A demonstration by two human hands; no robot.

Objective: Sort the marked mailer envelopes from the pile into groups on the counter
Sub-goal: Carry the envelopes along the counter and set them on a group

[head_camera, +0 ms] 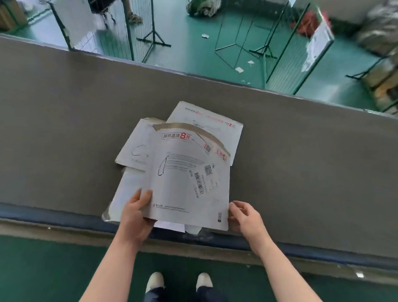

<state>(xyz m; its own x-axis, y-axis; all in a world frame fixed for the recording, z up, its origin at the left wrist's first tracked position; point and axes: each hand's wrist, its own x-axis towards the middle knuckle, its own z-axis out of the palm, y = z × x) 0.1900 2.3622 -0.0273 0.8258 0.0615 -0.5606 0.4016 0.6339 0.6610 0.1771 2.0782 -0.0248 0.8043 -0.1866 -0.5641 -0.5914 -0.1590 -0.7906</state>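
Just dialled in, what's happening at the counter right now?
A person stands at the grey counter with a small pile of white mailer envelopes in front of them. The left hand grips the near edge of the top envelope, which carries a pen-drawn oval mark, a barcode label and red print. The right hand touches its near right corner, fingers loosely curled. No separate groups are laid out on the counter yet.
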